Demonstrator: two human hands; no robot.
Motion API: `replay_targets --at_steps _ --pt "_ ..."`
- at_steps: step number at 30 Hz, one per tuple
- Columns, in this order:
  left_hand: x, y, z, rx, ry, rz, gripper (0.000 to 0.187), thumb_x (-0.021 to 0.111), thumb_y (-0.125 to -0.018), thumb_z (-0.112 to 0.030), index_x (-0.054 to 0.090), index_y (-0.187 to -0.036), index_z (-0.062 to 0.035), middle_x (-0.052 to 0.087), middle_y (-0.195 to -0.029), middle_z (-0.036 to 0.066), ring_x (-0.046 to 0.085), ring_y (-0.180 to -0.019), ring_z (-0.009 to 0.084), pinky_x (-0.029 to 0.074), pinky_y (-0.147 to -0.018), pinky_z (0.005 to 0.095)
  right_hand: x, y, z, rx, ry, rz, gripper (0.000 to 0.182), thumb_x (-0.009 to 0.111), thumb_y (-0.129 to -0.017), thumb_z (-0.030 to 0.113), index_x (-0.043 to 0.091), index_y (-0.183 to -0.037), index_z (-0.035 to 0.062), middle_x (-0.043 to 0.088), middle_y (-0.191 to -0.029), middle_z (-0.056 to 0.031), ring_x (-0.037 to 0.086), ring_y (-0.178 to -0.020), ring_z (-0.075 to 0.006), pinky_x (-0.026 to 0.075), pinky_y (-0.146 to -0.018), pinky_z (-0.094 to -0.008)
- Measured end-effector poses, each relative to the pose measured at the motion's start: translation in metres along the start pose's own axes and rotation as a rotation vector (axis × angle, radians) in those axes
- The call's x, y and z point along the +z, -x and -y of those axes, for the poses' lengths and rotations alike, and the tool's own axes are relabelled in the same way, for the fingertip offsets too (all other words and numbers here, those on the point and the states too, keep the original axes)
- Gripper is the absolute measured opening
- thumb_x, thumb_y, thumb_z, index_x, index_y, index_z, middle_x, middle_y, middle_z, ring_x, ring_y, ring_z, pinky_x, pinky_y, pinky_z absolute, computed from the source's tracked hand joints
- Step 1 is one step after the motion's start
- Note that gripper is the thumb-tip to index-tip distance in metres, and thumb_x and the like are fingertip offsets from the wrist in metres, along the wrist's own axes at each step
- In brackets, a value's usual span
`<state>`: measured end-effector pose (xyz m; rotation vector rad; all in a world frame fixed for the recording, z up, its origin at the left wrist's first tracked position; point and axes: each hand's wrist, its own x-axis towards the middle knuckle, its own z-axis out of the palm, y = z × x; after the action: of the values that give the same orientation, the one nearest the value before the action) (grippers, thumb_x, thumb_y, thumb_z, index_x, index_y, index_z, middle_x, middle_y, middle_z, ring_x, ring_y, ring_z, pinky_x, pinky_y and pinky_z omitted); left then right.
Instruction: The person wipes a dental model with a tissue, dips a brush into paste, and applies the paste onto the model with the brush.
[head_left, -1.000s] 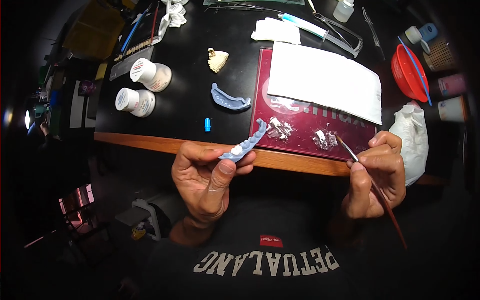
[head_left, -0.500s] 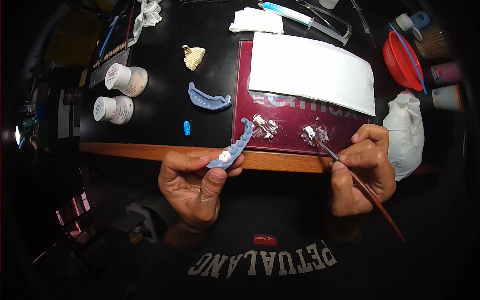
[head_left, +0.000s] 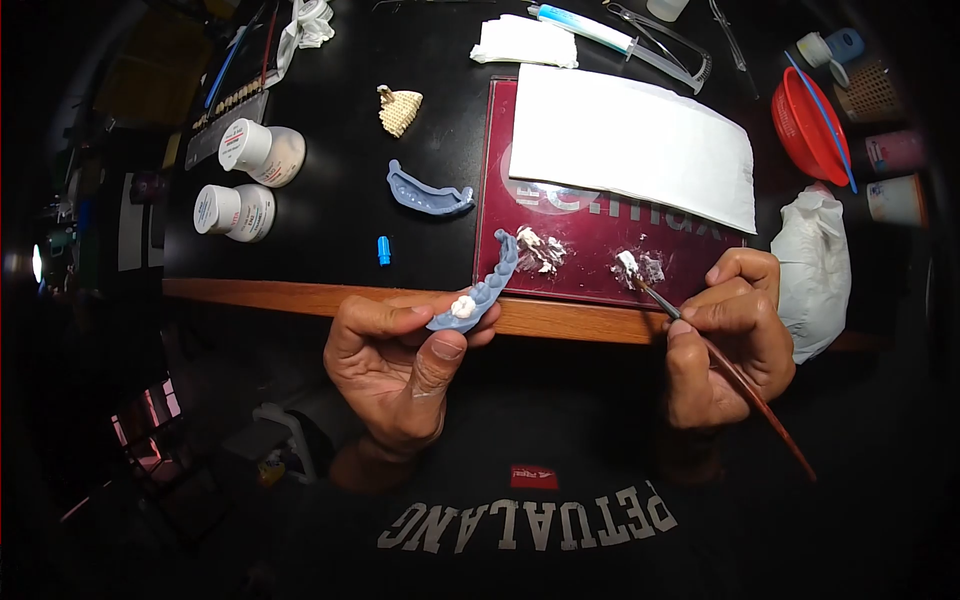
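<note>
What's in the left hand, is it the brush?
No, the left hand holds a blue-grey dental piece, and the brush is in the right hand.

Dark shirt (head_left: 580,440), arched white capitals (head_left: 512,524) reading PETUALANG, small red label (head_left: 534,477), bare left grip (head_left: 400,375), whitish thumb smear (head_left: 430,384)

- "PETUALANG" is running in large pale capitals across the dark shirt (head_left: 400,500), standing upside down in the head view;
- small white lettering is showing on the shirt's red patch (head_left: 534,477), staying too tiny to read;
- "max" is showing in pale letters on the maroon plate (head_left: 590,285); white paper (head_left: 630,145) is covering part of the lettering;
- fine print is marking the upper jar (head_left: 280,160) and lower jar (head_left: 250,213); it is remaining too small to read surely
</note>
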<state>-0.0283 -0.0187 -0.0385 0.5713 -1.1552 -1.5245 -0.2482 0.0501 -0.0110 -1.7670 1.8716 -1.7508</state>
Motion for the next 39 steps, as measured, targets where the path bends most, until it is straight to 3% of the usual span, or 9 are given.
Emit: replay_targets --at_steps 9,13,14,16,17,18,26,39 --pt "0.001 -0.001 -0.002 -0.017 -0.009 0.012 0.022 0.065 -0.090 0.004 0.046 -0.101 0.0014 0.066 -0.101 0.031 0.070 -0.099 0.0331 0.063 -0.083 0.0374 0.000 0.000 0.003 0.007 -0.023 0.026 0.011 0.058 -0.060 0.002 0.054 -0.070 0.0048 0.054 -0.055 -0.0033 0.044 -0.061 -0.0172 0.042 -0.074 -0.0359" --pt "0.001 -0.002 -0.002 -0.011 -0.060 0.012 0.022 0.066 -0.091 0.000 0.047 -0.100 0.0002 0.066 -0.100 0.027 0.070 -0.097 0.0310 0.063 -0.081 0.0352 0.009 0.001 0.013 -0.041 -0.235 0.065 0.017 0.057 -0.068 0.000 0.056 -0.084 0.0047 0.055 -0.057 -0.0028 0.046 -0.056 -0.0128 0.041 -0.085 -0.0395" --pt "0.002 -0.001 -0.002 -0.023 -0.102 0.000 0.023 0.067 -0.092 -0.005 0.047 -0.101 -0.0010 0.066 -0.099 0.024 0.071 -0.093 0.0304 0.063 -0.078 0.0347 0.011 0.000 0.018 -0.046 -0.255 0.118 0.018 0.059 -0.071 -0.001 0.056 -0.087 0.0050 0.057 -0.061 -0.0043 0.056 -0.071 -0.0162 0.046 -0.082 -0.0393" --pt "0.004 0.000 -0.001 -0.015 -0.090 -0.016 0.022 0.067 -0.091 -0.004 0.048 -0.101 -0.0005 0.066 -0.099 0.024 0.071 -0.093 0.0304 0.063 -0.078 0.0345 0.033 0.007 0.028 -0.013 -0.424 0.045 0.017 0.064 -0.075 0.000 0.056 -0.090 0.0056 0.059 -0.068 -0.0062 0.060 -0.093 -0.0252 0.055 -0.077 -0.0393" --pt "0.003 0.000 0.000 -0.012 -0.081 -0.024 0.022 0.068 -0.091 -0.004 0.048 -0.100 -0.0003 0.066 -0.099 0.024 0.071 -0.093 0.0304 0.063 -0.078 0.0344 0.040 0.013 0.031 0.026 -0.518 0.077 0.017 0.066 -0.080 0.000 0.055 -0.092 0.0056 0.061 -0.077 -0.0084 0.056 -0.110 -0.0352 0.061 -0.080 -0.0406" --pt "0.003 0.001 0.000 -0.011 -0.086 -0.028 0.022 0.068 -0.091 -0.004 0.048 -0.100 -0.0003 0.066 -0.099 0.025 0.071 -0.093 0.0304 0.063 -0.078 0.0341 0.048 0.015 0.034 0.038 -0.583 0.070 0.015 0.065 -0.083 0.000 0.054 -0.094 0.0042 0.062 -0.081 -0.0100 0.056 -0.112 -0.0363 0.059 -0.092 -0.0465" --pt "0.000 0.001 0.003 0.015 -0.101 -0.016 0.022 0.069 -0.089 -0.001 0.049 -0.099 -0.0001 0.067 -0.100 0.025 0.071 -0.094 0.0291 0.063 -0.077 0.0317 0.068 0.019 0.028 -0.020 -0.623 0.037 0.019 0.062 -0.081 -0.006 0.052 -0.096 0.0011 0.059 -0.088 -0.0126 0.056 -0.113 -0.0375 0.059 -0.092 -0.0480" --pt "0.002 0.002 0.004 0.035 -0.134 -0.039 0.022 0.072 -0.086 0.000 0.053 -0.097 -0.0013 0.068 -0.097 0.022 0.071 -0.087 0.0226 0.062 -0.076 0.0311 0.070 0.017 0.030 -0.042 -0.590 0.030 0.016 0.065 -0.081 -0.006 0.053 -0.091 -0.0016 0.059 -0.084 -0.0140 0.060 -0.109 -0.0375 0.062 -0.086 -0.0456"
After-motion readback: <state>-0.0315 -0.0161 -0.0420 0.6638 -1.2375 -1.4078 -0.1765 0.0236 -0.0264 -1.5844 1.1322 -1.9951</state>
